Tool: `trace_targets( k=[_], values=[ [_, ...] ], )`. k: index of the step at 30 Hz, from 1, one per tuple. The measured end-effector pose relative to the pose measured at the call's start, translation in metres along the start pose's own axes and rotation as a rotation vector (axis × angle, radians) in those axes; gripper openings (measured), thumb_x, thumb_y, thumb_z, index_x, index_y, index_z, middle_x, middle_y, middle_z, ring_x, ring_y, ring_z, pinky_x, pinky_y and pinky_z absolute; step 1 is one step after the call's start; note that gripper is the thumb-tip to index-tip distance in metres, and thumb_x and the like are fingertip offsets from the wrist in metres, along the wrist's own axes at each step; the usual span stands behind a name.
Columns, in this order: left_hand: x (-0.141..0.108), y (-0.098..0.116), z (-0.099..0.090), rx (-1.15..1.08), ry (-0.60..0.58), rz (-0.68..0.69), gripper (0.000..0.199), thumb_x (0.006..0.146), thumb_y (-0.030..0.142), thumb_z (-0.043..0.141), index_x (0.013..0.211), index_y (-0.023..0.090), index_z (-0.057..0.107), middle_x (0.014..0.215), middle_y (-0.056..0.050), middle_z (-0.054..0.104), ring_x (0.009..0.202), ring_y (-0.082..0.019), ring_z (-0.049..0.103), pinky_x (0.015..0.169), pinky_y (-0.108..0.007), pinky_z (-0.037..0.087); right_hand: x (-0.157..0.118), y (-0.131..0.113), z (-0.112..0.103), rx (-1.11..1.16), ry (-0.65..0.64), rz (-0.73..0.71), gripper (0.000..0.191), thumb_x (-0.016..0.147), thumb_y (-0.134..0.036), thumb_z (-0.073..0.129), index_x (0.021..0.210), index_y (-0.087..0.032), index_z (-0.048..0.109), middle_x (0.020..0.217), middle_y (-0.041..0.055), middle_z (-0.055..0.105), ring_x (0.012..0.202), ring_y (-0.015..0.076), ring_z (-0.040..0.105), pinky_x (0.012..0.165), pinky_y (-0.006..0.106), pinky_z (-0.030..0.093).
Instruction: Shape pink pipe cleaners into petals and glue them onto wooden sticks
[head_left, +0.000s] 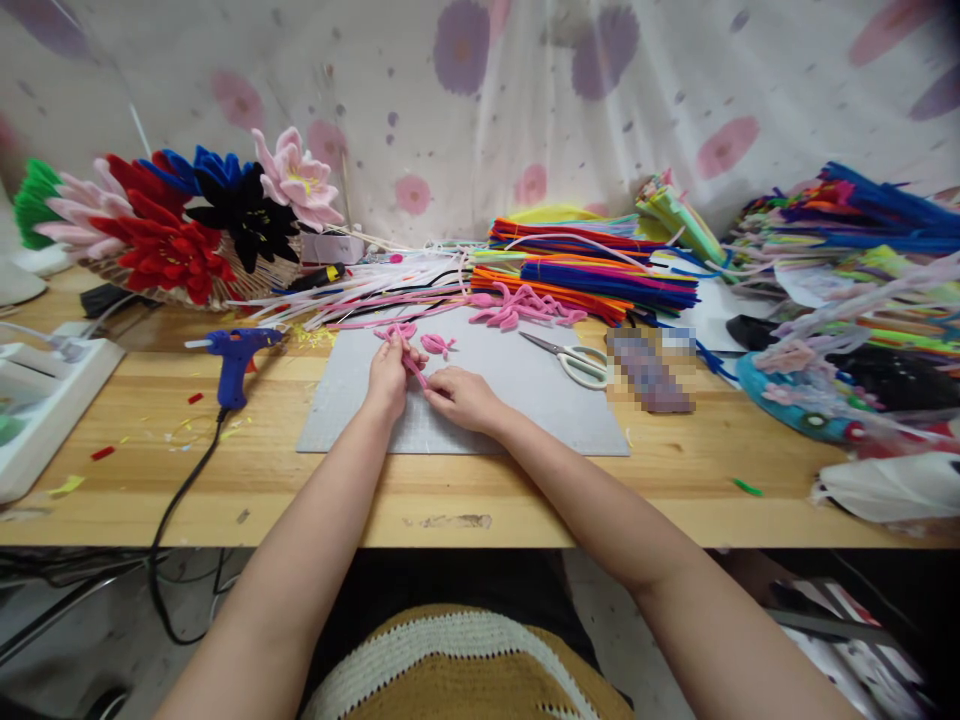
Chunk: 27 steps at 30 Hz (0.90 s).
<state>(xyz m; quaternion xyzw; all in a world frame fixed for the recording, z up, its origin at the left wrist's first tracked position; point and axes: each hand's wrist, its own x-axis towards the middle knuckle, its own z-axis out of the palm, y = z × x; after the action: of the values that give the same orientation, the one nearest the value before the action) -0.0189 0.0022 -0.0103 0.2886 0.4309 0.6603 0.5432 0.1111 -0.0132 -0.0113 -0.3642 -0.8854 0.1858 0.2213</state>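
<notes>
Over the grey cutting mat (352, 420), my left hand (388, 378) is closed on a pink pipe-cleaner piece (415, 371), whose looped top shows above the fingers. My right hand (459, 398) pinches the lower end of the same piece, its fingers closed. Just right of the loops lies a small pink petal shape (437, 345) on the mat. A pile of pink twisted pieces (517, 306) rests at the mat's back edge. Scissors with pale handles (581, 366) lie on the mat's right side.
A blue glue gun (236, 362) stands at left, its cord hanging over the table edge (450, 530). Left of it is a white power strip (56, 400). Fuzzy flowers (176, 245) stand behind. Bundles of coloured pipe cleaners (600, 275) fill the back. A blurred-out object (651, 370) lies right.
</notes>
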Motion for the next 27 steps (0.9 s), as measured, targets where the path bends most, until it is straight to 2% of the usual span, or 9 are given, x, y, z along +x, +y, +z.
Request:
trace_targets(
  k=[5, 10, 14, 16, 18, 22, 24, 27],
  values=[
    [0.000, 0.007, 0.000, -0.015, 0.050, 0.000, 0.030, 0.080, 0.041, 0.052, 0.064, 0.017, 0.043, 0.048, 0.006, 0.047, 0.047, -0.008, 0.054, 0.053, -0.020, 0.043, 0.004, -0.005, -0.005, 0.076, -0.005, -0.039, 0.023, 0.082, -0.021, 0.041, 0.060, -0.017, 0.045, 0.065, 0.0002, 0.052, 0.063, 0.0104, 0.043, 0.062, 0.023, 0.029],
    [0.002, 0.011, 0.000, -0.082, 0.081, 0.034, 0.032, 0.081, 0.039, 0.053, 0.060, 0.017, 0.042, 0.044, 0.007, 0.043, 0.042, -0.006, 0.049, 0.054, -0.020, 0.044, 0.008, -0.009, -0.009, 0.135, -0.030, -0.059, 0.024, 0.080, -0.019, 0.039, 0.056, -0.017, 0.036, 0.061, -0.0017, 0.046, 0.060, 0.0093, 0.039, 0.059, 0.022, 0.027],
    [0.003, 0.015, -0.003, -0.128, 0.114, -0.028, 0.030, 0.083, 0.036, 0.052, 0.061, 0.017, 0.047, 0.047, 0.005, 0.049, 0.046, -0.007, 0.052, 0.060, -0.021, 0.046, 0.004, -0.009, -0.007, 0.190, -0.017, -0.052, 0.025, 0.081, -0.021, 0.039, 0.057, -0.018, 0.033, 0.059, -0.0025, 0.043, 0.058, 0.0091, 0.037, 0.059, 0.022, 0.027],
    [0.003, 0.018, -0.005, -0.143, 0.076, -0.065, 0.029, 0.085, 0.037, 0.047, 0.066, 0.016, 0.051, 0.055, 0.002, 0.057, 0.055, -0.008, 0.059, 0.066, -0.023, 0.048, 0.001, -0.008, -0.004, 0.216, -0.010, -0.020, 0.024, 0.081, -0.022, 0.039, 0.058, -0.018, 0.034, 0.057, -0.0029, 0.041, 0.057, 0.0090, 0.037, 0.058, 0.022, 0.026],
    [0.003, 0.022, -0.007, -0.155, -0.010, -0.097, 0.034, 0.087, 0.043, 0.041, 0.075, 0.016, 0.057, 0.068, -0.003, 0.064, 0.069, -0.011, 0.064, 0.072, -0.025, 0.049, -0.002, -0.005, -0.001, 0.237, -0.004, 0.020, 0.024, 0.081, -0.023, 0.039, 0.058, -0.018, 0.035, 0.056, -0.0034, 0.040, 0.056, 0.0088, 0.037, 0.056, 0.022, 0.026],
    [0.001, 0.024, -0.007, -0.146, -0.161, -0.147, 0.046, 0.084, 0.054, 0.036, 0.093, 0.016, 0.061, 0.088, -0.009, 0.067, 0.081, -0.015, 0.065, 0.077, -0.029, 0.050, -0.001, -0.001, 0.002, 0.306, 0.095, 0.092, 0.027, 0.082, -0.027, 0.039, 0.057, -0.018, 0.033, 0.055, -0.0042, 0.036, 0.054, 0.0082, 0.034, 0.055, 0.022, 0.026],
    [0.000, 0.022, -0.006, -0.128, -0.178, -0.132, 0.036, 0.084, 0.046, 0.045, 0.094, 0.016, 0.061, 0.090, -0.008, 0.067, 0.080, -0.014, 0.065, 0.076, -0.028, 0.050, 0.001, 0.000, 0.003, 0.366, 0.125, 0.110, 0.029, 0.083, -0.031, 0.039, 0.057, -0.018, 0.033, 0.055, -0.0044, 0.035, 0.054, 0.0081, 0.033, 0.055, 0.022, 0.026],
    [0.000, 0.020, -0.006, -0.083, -0.131, -0.076, 0.019, 0.080, 0.030, 0.056, 0.088, 0.014, 0.063, 0.087, -0.006, 0.067, 0.073, -0.011, 0.065, 0.071, -0.024, 0.050, 0.001, 0.000, 0.005, 0.438, 0.108, 0.113, 0.032, 0.081, -0.038, 0.043, 0.058, -0.018, 0.036, 0.055, -0.0046, 0.035, 0.054, 0.0079, 0.033, 0.054, 0.022, 0.026]
  ],
)
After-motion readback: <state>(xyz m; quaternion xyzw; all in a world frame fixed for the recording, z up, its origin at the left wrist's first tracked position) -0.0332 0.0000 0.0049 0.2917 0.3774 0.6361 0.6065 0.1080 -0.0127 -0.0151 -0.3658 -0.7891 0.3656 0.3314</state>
